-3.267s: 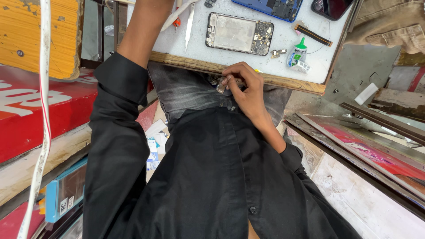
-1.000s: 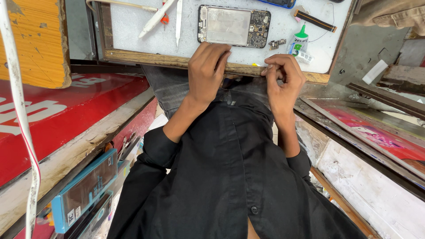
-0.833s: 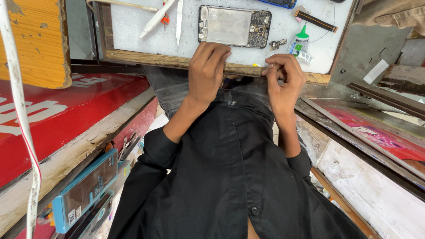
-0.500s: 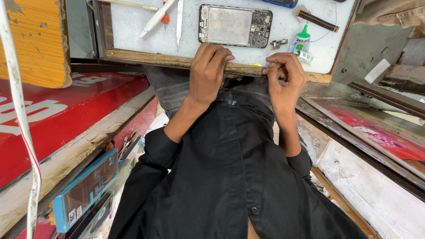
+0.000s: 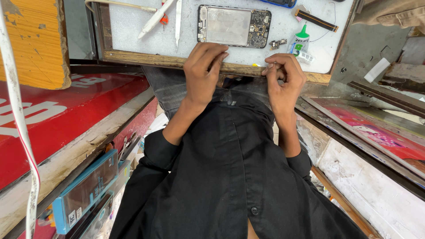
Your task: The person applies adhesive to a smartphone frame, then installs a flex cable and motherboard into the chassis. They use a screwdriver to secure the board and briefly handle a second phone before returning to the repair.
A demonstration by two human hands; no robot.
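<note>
At the desk (image 5: pixel 133 56) edge, I am resting my left hand (image 5: pixel 202 71), grip released, near the opened phone (image 5: pixel 233 25); my right hand (image 5: pixel 283 79) is pinching something too small to identify.

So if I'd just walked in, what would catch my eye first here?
Probably the opened phone, its circuit board bare, lying on the white work board. Just below it, the left hand and right hand rest at the board's wooden edge. A small green-capped glue bottle lies right of the phone.

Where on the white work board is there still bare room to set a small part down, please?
Bare patch: between the tweezers and the opened phone, above the wooden edge. Crowded: right of the phone, around the glue bottle, flex strip and right hand.
</note>
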